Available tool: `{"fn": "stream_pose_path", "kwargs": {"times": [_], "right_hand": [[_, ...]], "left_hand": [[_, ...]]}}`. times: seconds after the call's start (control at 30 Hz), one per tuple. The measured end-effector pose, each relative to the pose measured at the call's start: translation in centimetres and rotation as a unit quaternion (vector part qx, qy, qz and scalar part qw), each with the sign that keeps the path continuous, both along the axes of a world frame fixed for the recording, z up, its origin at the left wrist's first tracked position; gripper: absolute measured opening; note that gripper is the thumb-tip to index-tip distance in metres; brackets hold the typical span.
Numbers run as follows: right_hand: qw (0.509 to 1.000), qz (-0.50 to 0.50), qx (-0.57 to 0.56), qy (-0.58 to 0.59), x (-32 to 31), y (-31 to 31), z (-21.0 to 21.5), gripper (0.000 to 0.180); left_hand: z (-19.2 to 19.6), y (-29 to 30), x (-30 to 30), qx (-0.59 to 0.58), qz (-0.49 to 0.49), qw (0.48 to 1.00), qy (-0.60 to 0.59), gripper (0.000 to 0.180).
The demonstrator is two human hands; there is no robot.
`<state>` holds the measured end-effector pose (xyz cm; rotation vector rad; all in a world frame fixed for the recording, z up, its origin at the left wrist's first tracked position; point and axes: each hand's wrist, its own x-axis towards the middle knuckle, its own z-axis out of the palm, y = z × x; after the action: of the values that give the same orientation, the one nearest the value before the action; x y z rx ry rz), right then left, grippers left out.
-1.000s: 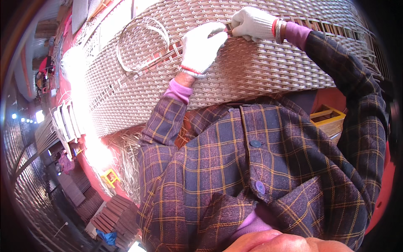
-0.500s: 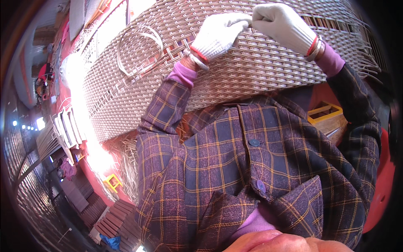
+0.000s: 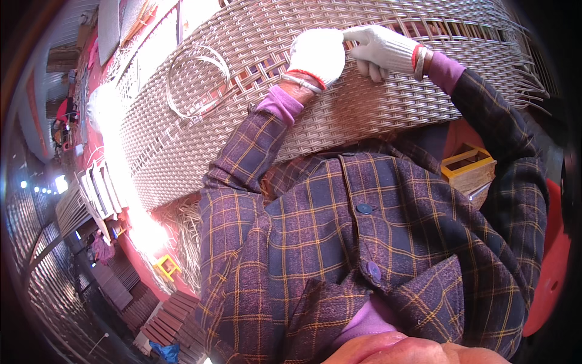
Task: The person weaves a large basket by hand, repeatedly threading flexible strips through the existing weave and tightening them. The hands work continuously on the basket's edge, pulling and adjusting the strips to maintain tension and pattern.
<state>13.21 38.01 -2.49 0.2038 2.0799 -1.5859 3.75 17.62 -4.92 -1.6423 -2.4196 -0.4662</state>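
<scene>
My left hand (image 3: 316,53) and right hand (image 3: 382,50), both in white gloves, rest on the woven wicker panel (image 3: 242,103) lying ahead of me. Fingers of both hands are curled narrow, pinching a weaving strand between them. A coil of strand (image 3: 197,82) lies left.

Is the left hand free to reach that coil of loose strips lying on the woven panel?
Probably yes. The coil of strips lies on the woven panel to the left of the left hand, with only bare weave between them. The hand is pressed to the panel beside the right hand.
</scene>
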Motion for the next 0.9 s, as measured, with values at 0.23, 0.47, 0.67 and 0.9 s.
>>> {"fn": "stream_pose_path", "kwargs": {"times": [0.23,0.47,0.67,0.9], "right_hand": [[0.995,0.048,0.073,-0.039,-2.9,-1.4,1.9,0.031],[0.965,0.077,0.242,0.067,-4.4,-1.7,0.8,0.024],[0.987,-0.043,0.125,0.088,-2.2,-1.0,0.7,0.021],[0.955,-0.086,0.189,0.210,0.4,0.5,-0.3,0.021]], "left_hand": [[-0.1,-0.8,0.3,-0.002,0.010,0.999,0.038,0.018],[1.5,-3.0,1.7,0.120,0.066,0.984,-0.113,0.022],[1.3,-1.4,1.9,0.158,0.095,0.971,-0.151,0.021],[1.8,-1.7,1.7,0.223,0.153,0.907,-0.322,0.020]]}}
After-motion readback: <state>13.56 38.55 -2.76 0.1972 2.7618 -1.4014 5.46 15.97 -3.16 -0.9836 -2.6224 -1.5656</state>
